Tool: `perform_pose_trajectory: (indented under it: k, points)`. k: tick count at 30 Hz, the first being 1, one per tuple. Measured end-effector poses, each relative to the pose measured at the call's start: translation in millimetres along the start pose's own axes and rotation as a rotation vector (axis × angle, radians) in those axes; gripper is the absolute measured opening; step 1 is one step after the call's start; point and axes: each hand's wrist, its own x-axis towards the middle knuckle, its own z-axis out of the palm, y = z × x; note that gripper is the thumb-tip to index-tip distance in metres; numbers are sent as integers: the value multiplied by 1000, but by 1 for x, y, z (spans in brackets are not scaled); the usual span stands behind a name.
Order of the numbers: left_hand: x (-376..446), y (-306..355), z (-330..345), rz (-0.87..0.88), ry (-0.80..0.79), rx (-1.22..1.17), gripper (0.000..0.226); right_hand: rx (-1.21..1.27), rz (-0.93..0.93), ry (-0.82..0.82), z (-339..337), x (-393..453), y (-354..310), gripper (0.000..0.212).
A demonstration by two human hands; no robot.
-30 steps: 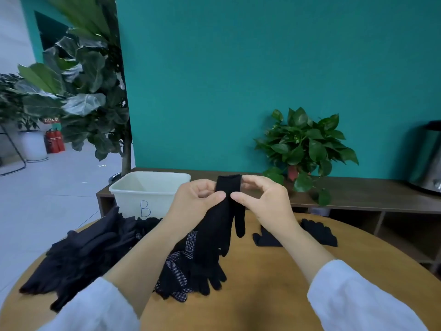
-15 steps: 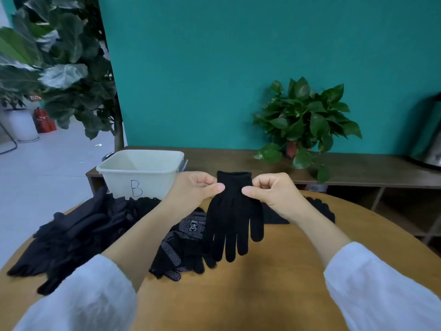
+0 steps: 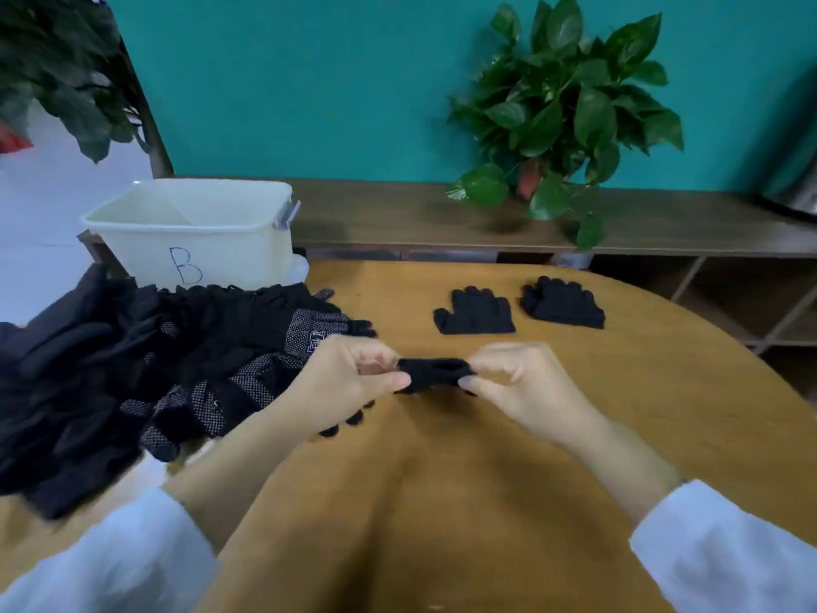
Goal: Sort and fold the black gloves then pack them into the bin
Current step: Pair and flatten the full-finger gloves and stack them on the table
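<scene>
I hold one black glove by its cuff, low over the round wooden table. My left hand pinches the cuff's left corner and my right hand pinches its right corner. Most of the glove is hidden behind my hands; a few fingertips show below my left hand. A heap of black gloves, some with white dots, lies at the left. Two flat black gloves lie side by side beyond my hands. The white bin marked "B" stands at the back left.
Behind the table runs a low wooden shelf with a potted plant on it. A large leafy plant stands at the far left. A metal vessel sits at the right edge of the shelf.
My hands have lowered the glove from an upright hanging hold down to just above the table. The view has tilted down, so the two flat gloves are in full sight.
</scene>
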Motion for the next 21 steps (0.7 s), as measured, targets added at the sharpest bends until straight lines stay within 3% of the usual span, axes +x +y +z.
perform_pose_trajectory:
  k: [3, 6, 11, 14, 18, 21]
  points:
    - [-37, -27, 28, 72, -72, 65, 5, -210, -145, -76, 24, -44, 9, 19]
    - [-66, -47, 48, 274, -7, 285, 14, -305, -279, -74, 43, -80, 11, 17]
    - [-90, -71, 60, 428, -139, 484, 19, -397, -315, -131, 61, -116, 9, 19]
    - [-88, -70, 57, 389, -80, 482, 27, -359, -275, -40, 57, -117, 4, 22]
    - [-67, -55, 65, 243, 35, 512, 40, -361, -72, 109, 61, -89, -2, 29]
    - [-60, -46, 88, 71, -133, 736, 58, -390, 105, -109, 76, -70, -6, 51]
